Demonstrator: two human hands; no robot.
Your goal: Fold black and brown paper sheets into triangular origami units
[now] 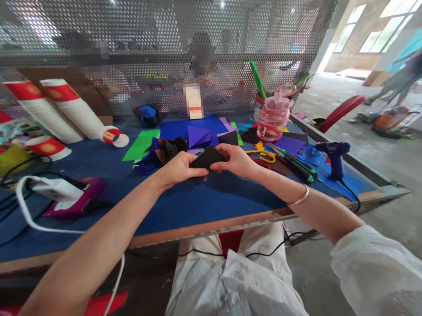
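A piece of folded black paper (208,159) is held over the blue tabletop (185,202) between my two hands. My left hand (178,170) pinches its left side, thumb in front. On the opposite side, my right hand (235,162) grips it between thumb and fingers. Just behind the hands lie folded purple paper (198,137) and another black paper piece (230,138). Crumpled dark blue and black paper shapes (167,150) sit beyond my left hand. To the right of my right hand are yellow-handled scissors (266,155).
A glue gun (334,157) and a green-black utility knife (300,167) lie at the right. Near them stands a pink bottle (273,118). Leftward are stacked paper cups (68,107) and a purple power strip (76,199) with cables. Perforated metal mesh (147,47) rises behind the table.
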